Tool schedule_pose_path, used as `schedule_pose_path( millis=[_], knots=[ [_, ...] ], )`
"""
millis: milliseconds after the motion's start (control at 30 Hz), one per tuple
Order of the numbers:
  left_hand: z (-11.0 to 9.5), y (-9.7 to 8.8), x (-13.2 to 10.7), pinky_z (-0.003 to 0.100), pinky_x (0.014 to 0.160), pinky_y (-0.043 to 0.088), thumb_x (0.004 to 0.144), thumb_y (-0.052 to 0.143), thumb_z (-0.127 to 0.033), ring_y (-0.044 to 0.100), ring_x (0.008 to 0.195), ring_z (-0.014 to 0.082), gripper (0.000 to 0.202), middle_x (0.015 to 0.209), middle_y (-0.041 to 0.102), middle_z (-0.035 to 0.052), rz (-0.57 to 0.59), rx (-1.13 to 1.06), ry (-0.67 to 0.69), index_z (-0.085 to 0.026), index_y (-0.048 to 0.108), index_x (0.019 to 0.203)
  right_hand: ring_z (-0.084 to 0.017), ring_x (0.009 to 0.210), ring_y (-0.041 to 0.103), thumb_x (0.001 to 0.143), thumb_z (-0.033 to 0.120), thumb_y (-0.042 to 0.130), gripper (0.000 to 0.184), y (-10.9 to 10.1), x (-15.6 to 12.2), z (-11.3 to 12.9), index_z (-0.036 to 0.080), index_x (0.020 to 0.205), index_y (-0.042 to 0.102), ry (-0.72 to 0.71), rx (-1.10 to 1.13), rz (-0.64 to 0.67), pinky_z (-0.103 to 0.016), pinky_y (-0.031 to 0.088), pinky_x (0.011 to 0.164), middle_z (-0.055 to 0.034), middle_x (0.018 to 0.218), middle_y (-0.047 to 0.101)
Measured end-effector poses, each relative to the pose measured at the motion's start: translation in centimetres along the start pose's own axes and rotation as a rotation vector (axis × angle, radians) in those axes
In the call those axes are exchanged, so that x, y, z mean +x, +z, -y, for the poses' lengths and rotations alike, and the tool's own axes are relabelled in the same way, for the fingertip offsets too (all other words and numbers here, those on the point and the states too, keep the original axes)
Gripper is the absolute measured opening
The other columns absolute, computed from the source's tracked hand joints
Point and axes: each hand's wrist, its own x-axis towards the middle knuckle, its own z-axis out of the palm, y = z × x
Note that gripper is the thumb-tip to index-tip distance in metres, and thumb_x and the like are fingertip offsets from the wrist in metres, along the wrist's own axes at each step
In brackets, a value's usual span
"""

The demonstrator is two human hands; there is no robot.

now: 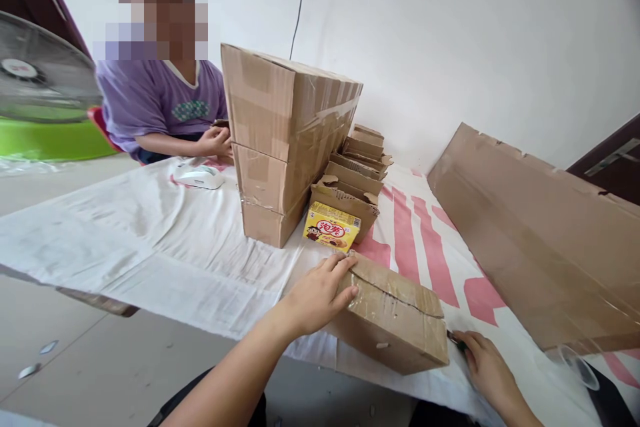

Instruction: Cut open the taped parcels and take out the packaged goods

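A taped brown cardboard box [395,310] lies at the near edge of the table, with a ragged flap edge running along its top. My left hand [317,297] grips its left end, fingers over the top edge and thumb on the near side. At the box's right end, my right hand [485,363] is closed around a small dark-handled knife [456,340]. The knife's tip is close to the box's end; whether it touches the cardboard I cannot tell. Just beyond my left hand stands a yellow printed carton [331,227].
Stacked taped boxes [263,147] rise at mid-table, with several opened cartons [350,180] behind the yellow one. A large cardboard sheet [525,240] leans at right. Across the table sits a person in a purple shirt [150,100], near a white device [200,177].
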Motion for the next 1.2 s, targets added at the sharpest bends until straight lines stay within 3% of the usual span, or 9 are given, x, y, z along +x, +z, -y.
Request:
schedule_pose_path(
  millis=[167,333,400,467,633,800,967,1067,1200],
  knots=[
    [0.5,-0.3,-0.1,0.047,0.113,0.037,0.097,0.043,-0.046,0.041,0.139,0.0289,0.055,0.152,0.039,0.0145,0.036,-0.061,0.051,-0.02,0.036,0.144,-0.028,0.111,0.063,0.084,0.037,0.041,0.045,-1.0,0.9,1.2,0.018,0.113,0.07,-0.015,-0.059,0.154,-0.044,0.05,0.098,-0.0125,0.116,0.069],
    [0.6,-0.3,0.0,0.046,0.113,0.037,0.095,0.048,-0.046,0.042,0.138,0.0291,0.057,0.15,0.042,0.0144,0.033,-0.106,0.079,-0.02,0.035,0.144,-0.031,0.102,0.064,0.088,0.035,0.032,0.044,-3.3,4.1,3.7,0.013,0.115,0.059,0.037,-0.128,-0.131,-0.046,0.053,0.086,-0.0194,0.109,0.066],
    [0.6,-0.2,0.0,0.047,0.113,0.037,0.095,0.049,-0.045,0.042,0.138,0.0291,0.057,0.15,0.042,0.0142,0.028,-0.11,0.078,-0.021,0.034,0.144,-0.03,0.102,0.064,0.09,0.031,0.029,0.042,-5.1,5.8,6.8,0.012,0.118,0.055,-0.007,-0.114,-0.238,-0.045,0.053,0.083,-0.0194,0.11,0.065],
    [0.6,-0.2,0.0,0.047,0.113,0.037,0.095,0.049,-0.044,0.042,0.138,0.0292,0.057,0.151,0.042,0.0143,0.03,-0.103,0.072,-0.021,0.033,0.144,-0.027,0.092,0.067,0.092,0.026,0.029,0.04,-7.2,7.1,11.1,0.014,0.124,0.05,-0.093,-0.084,-0.239,-0.041,0.054,0.077,-0.016,0.11,0.065],
    [0.7,-0.1,0.0,0.047,0.114,0.036,0.095,0.05,-0.044,0.042,0.138,0.03,0.061,0.15,0.042,0.0171,0.045,-0.089,0.077,-0.016,0.032,0.145,-0.021,0.098,0.066,0.09,0.008,0.031,0.047,-10.7,8.0,23.5,0.022,0.131,0.048,-0.596,-0.092,0.111,-0.034,0.053,0.08,-0.0097,0.118,0.065],
    [0.8,-0.1,0.0,0.047,0.114,0.036,0.096,0.048,-0.046,0.042,0.138,0.0294,0.06,0.15,0.043,0.0166,0.045,-0.076,0.083,-0.015,0.032,0.145,-0.024,0.096,0.066,0.086,0.003,0.04,0.042,-11.4,8.4,30.6,0.019,0.122,0.055,-0.692,-0.273,0.326,-0.036,0.05,0.074,-0.0092,0.11,0.067],
    [0.9,0.0,-0.1,0.048,0.112,0.038,0.095,0.047,-0.047,0.044,0.137,0.0302,0.06,0.149,0.044,0.0154,0.051,-0.077,0.079,-0.018,0.033,0.146,-0.024,0.084,0.067,0.079,-0.001,0.043,0.039,-13.4,8.5,31.5,0.018,0.108,0.062,-0.616,-0.42,0.464,-0.032,0.044,0.064,-0.0077,0.1,0.069],
    [1.0,0.1,-0.2,0.048,0.111,0.039,0.096,0.047,-0.048,0.045,0.136,0.0298,0.059,0.149,0.045,0.0137,0.042,-0.081,0.082,-0.022,0.032,0.146,-0.022,0.076,0.067,0.074,-0.001,0.046,0.039,-15.0,8.0,30.1,0.019,0.102,0.064,-0.544,-0.481,0.525,-0.029,0.04,0.06,-0.0069,0.096,0.07],
    [1.0,0.1,-0.2,0.047,0.11,0.039,0.096,0.044,-0.047,0.046,0.135,0.0294,0.057,0.148,0.046,0.013,0.058,-0.051,0.064,-0.022,0.033,0.146,-0.019,0.074,0.066,0.078,0.001,0.042,0.04,-16.4,6.8,26.9,0.022,0.1,0.068,-0.461,-0.362,0.546,-0.027,0.042,0.062,-0.0045,0.089,0.07]
  ],
)
